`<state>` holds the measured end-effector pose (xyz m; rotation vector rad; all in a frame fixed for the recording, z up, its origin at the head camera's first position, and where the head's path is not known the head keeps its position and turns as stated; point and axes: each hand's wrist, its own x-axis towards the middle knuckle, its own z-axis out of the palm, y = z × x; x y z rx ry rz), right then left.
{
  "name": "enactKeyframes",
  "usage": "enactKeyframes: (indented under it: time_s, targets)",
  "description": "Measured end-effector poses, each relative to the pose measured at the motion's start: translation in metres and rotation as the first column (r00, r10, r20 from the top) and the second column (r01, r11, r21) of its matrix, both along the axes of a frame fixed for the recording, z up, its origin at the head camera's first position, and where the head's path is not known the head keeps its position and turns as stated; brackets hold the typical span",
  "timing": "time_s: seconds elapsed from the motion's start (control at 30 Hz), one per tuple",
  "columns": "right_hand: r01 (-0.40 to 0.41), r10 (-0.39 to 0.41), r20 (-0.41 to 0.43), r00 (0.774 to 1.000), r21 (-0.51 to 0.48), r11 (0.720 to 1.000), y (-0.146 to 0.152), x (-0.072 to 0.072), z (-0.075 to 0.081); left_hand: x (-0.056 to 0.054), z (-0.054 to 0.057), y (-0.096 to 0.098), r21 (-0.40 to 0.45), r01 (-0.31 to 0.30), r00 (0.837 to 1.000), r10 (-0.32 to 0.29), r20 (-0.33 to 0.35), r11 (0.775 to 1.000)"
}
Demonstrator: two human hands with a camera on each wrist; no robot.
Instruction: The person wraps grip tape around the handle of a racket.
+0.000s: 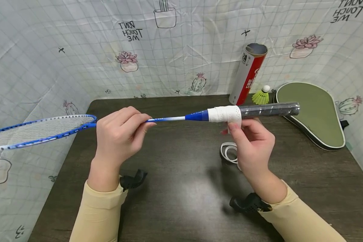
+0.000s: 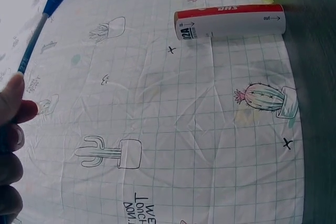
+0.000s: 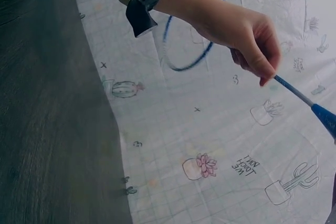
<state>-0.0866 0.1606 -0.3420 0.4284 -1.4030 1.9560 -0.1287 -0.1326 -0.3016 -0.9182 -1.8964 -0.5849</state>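
Note:
A blue and white badminton racket (image 1: 169, 118) is held level above the table, its strung head to the left. My left hand (image 1: 118, 134) grips the shaft close to the head; the left wrist view shows that hand's fingertips (image 2: 13, 95) on the shaft. White perforated grip tape (image 1: 222, 113) wraps the handle's front part, beside the blue cone. My right hand (image 1: 255, 144) pinches the tape's loose end just below the handle. The rest of the handle (image 1: 269, 109) is dark and shiny. In the right wrist view the left hand (image 3: 247, 38) holds the shaft.
A red and white shuttlecock tube (image 1: 248, 74) stands at the back of the table (image 1: 175, 174). Beside it are a yellow shuttlecock (image 1: 261, 95) and a green paddle-shaped case (image 1: 311, 114). A coiled white strip (image 1: 229, 153) lies under the right hand. Patterned cloth (image 1: 169, 67) hangs behind.

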Motion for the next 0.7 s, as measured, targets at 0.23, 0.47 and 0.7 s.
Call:
enactKeyframes:
  time_s: [0.23,0.47,0.7]
  targets:
    - [0.049,-0.051,0.038,0.998,0.052,0.997,0.0007,-0.0005,-0.0006,0.0000,0.0011,-0.0042,-0.016,0.031,0.999,-0.030,0.025,0.999]
    - [-0.026,0.025,0.030,0.999,0.011,1.000,0.0012,-0.0017,-0.0024,-0.0009,0.0010,-0.0047,0.019,0.026,1.000,-0.026,-0.008,0.999]
    - [-0.057,0.055,0.042,0.998,0.054,0.997,0.0006,-0.0017,-0.0007,-0.0004,0.0011,-0.0022,0.075,-0.095,0.995,0.096,-0.005,0.993]
